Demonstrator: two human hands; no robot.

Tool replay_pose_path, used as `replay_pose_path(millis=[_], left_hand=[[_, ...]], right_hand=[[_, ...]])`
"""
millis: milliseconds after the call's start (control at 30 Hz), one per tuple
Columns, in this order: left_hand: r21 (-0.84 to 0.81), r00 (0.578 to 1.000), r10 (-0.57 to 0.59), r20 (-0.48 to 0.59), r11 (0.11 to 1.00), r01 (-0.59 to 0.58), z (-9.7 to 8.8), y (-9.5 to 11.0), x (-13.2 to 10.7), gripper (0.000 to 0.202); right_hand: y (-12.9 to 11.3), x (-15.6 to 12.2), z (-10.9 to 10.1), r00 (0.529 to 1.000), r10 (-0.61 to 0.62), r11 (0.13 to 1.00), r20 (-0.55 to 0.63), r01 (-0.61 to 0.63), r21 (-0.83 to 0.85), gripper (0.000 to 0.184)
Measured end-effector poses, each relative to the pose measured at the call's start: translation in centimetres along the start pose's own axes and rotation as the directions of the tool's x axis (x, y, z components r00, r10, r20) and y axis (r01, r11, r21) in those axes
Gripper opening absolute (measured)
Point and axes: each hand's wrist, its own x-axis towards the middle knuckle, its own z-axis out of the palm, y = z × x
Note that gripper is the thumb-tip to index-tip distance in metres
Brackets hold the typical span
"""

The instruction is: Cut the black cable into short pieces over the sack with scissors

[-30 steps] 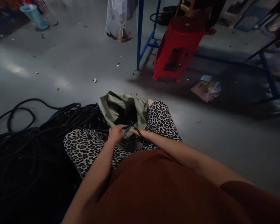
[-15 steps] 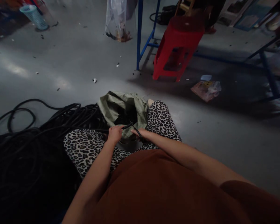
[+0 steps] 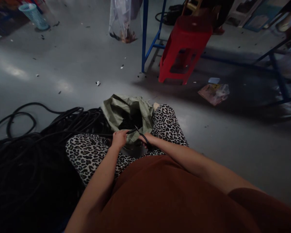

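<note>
Between my knees stands an olive-green woven sack (image 3: 109, 108), its mouth spread wide over a dark heap of small black pieces (image 3: 128, 121). My left hand (image 3: 119, 139) is closed round a black rubber cord (image 3: 102, 134), whose short end pokes out past the fingers above the sack. In my right hand (image 3: 146, 139) is a pair of scissors (image 3: 142, 134) with dark handles, gripped by the loops. The blades point up and left and meet the cord near its end. Whether they have cut through it I cannot tell.
A tangle of black cord (image 3: 63, 124) lies to my left. Ahead are a red plastic stool (image 3: 181, 48), a blue metal table frame (image 3: 144, 42), a clear plastic bag (image 3: 122, 22) and a light-blue basket (image 3: 35, 16). Small scraps dot the grey floor.
The scissors have shifted slightly in my right hand, and their blades show more clearly at the cord's end. My left hand keeps its place on the cord.
</note>
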Motion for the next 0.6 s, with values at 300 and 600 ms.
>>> replay_pose_path(millis=[300,600], left_hand=[[-0.025,1.0,0.005,-0.008,1.0,-0.005,0.2,0.0,0.1,0.036],[-0.049,1.0,0.001,-0.016,0.999,-0.002,0.3,-0.1,0.3,0.036]], right_hand=[[-0.5,-1.0,-0.3,0.999,-0.034,0.998,-0.023,0.033,-0.054,0.02],[-0.4,-0.7,-0.5,0.997,-0.072,0.985,-0.027,0.067,-0.159,0.025]])
